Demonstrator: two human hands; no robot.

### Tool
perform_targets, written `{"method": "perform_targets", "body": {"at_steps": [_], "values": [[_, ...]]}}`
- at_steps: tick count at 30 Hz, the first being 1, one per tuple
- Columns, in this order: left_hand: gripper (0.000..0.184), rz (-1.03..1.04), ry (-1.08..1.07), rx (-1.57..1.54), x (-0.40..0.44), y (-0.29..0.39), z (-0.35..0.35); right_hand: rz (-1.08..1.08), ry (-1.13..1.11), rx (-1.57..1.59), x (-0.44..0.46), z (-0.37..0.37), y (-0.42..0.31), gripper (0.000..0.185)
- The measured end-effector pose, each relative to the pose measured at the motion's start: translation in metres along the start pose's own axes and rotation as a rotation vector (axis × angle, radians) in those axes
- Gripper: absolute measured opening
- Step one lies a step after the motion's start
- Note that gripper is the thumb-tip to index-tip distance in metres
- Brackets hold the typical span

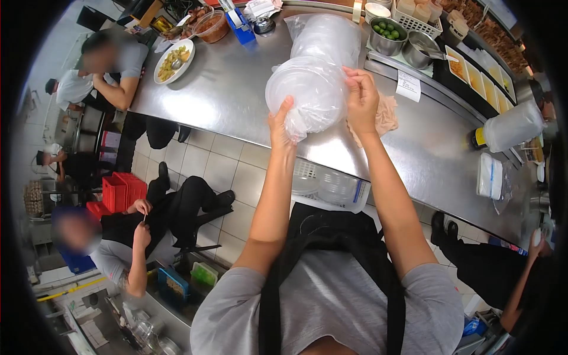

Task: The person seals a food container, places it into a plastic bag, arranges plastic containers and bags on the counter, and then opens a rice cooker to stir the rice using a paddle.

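A stack of round, clear plastic lids or bowls [305, 92] in a see-through bag is tilted above the steel counter. My left hand [283, 121] is closed on its near left side, thumb on top, beside the bunched end of the bag. My right hand [362, 103] has its thumb and fingers pinched together at the right edge of the bag; I cannot make out exactly what they grip. More bagged clear containers [328, 38] lie directly behind. A peach-coloured cloth [386, 115] rests on the counter beside my right wrist.
The steel counter [236, 112] carries a plate of food [174, 61] at left, a pot of limes [387, 35] and sauce trays [476, 77] at right. An open drawer [331, 186] of containers is below. Co-workers are at left [142, 236] and right [491, 275].
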State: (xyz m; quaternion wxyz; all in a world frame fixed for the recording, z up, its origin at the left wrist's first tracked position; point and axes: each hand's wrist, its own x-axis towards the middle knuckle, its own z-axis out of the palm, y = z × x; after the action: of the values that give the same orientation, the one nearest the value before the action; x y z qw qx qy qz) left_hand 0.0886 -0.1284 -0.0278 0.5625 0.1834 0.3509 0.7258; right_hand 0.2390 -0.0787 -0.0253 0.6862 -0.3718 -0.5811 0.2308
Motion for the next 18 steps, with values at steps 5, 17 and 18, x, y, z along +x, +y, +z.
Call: {"method": "perform_targets", "body": {"at_steps": [5, 17, 18], "values": [[0.060, -0.040, -0.165, 0.234, 0.007, 0.028, -0.003, -0.124, -0.117, -0.291, 0.009, -0.020, -0.042, 0.012], [0.055, -0.065, -0.240, 0.398, 0.019, 0.029, -0.004, 0.284, -0.142, 0.256, 0.004, -0.017, -0.025, 0.008], [0.057, -0.048, -0.125, 0.313, 0.020, 0.026, -0.007, 0.283, -0.141, 0.255, 0.003, -0.020, -0.023, 0.008]]}}
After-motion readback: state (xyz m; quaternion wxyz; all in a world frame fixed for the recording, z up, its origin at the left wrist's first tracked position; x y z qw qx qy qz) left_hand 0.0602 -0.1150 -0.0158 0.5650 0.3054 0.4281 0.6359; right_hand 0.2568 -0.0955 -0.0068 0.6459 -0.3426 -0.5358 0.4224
